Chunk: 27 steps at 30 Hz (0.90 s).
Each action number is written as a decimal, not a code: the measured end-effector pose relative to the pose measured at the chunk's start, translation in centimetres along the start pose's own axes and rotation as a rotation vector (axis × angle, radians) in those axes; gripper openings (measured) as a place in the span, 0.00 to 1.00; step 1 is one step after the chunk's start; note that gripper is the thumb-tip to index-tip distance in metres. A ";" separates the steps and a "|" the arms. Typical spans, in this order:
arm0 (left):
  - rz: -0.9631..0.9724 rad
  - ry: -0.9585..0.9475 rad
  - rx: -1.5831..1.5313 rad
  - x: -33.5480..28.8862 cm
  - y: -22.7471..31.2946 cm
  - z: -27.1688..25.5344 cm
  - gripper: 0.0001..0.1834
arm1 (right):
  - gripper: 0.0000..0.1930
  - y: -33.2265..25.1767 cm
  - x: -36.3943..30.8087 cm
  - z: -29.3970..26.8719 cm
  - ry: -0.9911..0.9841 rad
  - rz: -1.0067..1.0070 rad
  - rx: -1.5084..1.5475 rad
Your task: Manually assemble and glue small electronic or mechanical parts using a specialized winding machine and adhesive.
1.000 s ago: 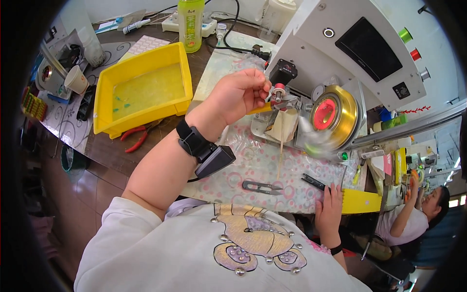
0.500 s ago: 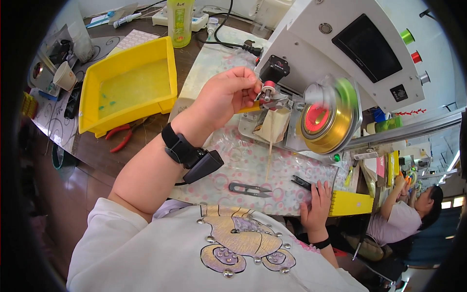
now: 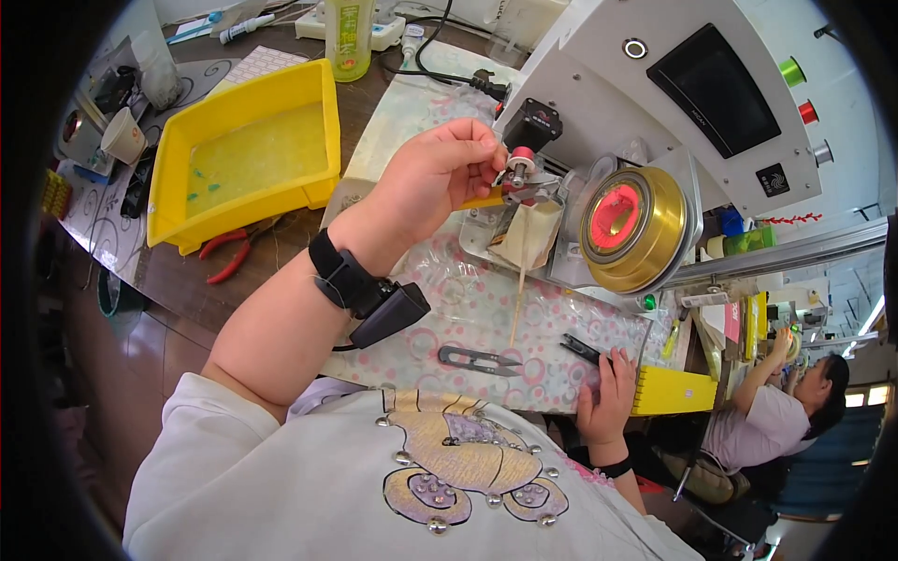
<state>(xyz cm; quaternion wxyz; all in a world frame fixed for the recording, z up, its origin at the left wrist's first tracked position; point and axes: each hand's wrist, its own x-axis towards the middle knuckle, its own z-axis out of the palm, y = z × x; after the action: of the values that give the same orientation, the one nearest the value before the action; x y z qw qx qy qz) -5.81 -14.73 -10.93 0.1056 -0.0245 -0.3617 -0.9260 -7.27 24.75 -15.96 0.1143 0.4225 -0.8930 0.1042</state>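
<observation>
My left hand [image 3: 447, 170] is raised at the white machine [image 3: 599, 75], thumb and fingertips pinched together beside a small red-and-white spool [image 3: 521, 159] on a metal pin. Whatever the pinch holds is too small to make out. Right of that spool, a large golden reel [image 3: 638, 229] with a pink-red centre sits on the machine's plate. My right hand [image 3: 608, 400] lies at the table's near edge with fingers stretched out, close to a black clip-like tool [image 3: 580, 350]. Grey thread snips [image 3: 478, 361] lie between my arms. A thin stick [image 3: 520, 294] slants down from the spool's metal parts.
A yellow tray [image 3: 323, 112] with a few green bits stands at the left, red-handled pliers [image 3: 230, 257] by its near edge. Behind are a green-yellow bottle [image 3: 350, 42] and cables. A yellow bin [image 3: 675, 391] sits right of my right hand. Another person [image 3: 762, 411] works at the far right.
The golden reel area, blurred by spinning before, now stands still and sharp. The ring button beside the screen has lit up. My hands stay nearly in place.
</observation>
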 end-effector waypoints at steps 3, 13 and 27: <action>0.007 -0.005 -0.001 0.1 0.0 0.0 0.04 | 0.25 -0.1 0.3 -0.1 0.025 -0.030 -0.016; 0.010 -0.001 0.012 0.1 -0.1 -0.1 0.04 | 0.24 -0.5 0.5 -0.3 0.028 -0.018 0.005; 0.012 0.007 0.006 0.0 0.0 0.0 0.03 | 0.24 -0.5 0.5 -0.2 0.028 -0.019 0.008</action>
<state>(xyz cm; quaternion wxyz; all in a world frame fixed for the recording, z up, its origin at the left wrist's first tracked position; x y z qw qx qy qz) -5.87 -14.73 -10.94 0.1124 -0.0231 -0.3639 -0.9243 -7.21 24.15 -15.56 0.1260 0.4301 -0.8868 0.1126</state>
